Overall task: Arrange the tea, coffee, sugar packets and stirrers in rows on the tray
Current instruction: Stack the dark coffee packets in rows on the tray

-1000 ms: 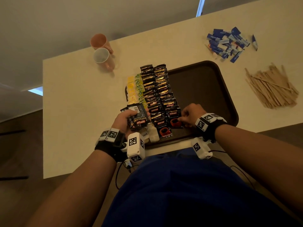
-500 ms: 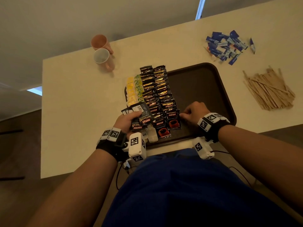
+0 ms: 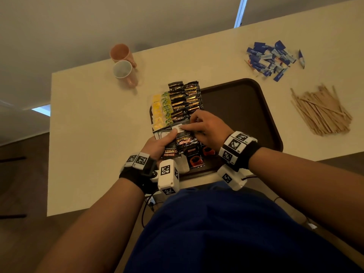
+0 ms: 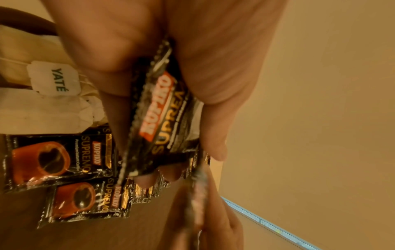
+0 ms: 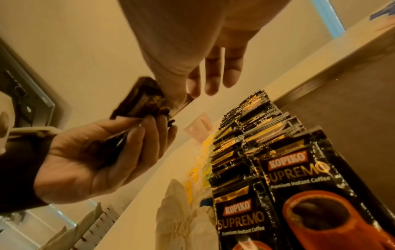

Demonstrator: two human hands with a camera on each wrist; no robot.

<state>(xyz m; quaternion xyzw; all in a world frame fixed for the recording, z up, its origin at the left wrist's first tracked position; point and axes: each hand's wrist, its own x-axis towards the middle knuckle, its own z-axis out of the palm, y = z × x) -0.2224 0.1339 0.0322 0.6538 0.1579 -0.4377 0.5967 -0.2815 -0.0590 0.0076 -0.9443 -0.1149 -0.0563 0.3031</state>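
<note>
Your left hand (image 3: 157, 146) grips the coffee stack (image 3: 173, 143) above the tray (image 3: 264, 115); your right hand (image 3: 206, 125) pinches the top packet. Pulling carelessly may drop others onto the rows.

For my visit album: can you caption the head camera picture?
Left hand holds a fan of coffee sachets while the right hand pinches one above the tray.

coffee sachets (image 5: 299, 177): "KOPIKO SUPREMO Premium Instant Coffee" | tea bag tag (image 4: 54, 79): "YATÉ"
</note>
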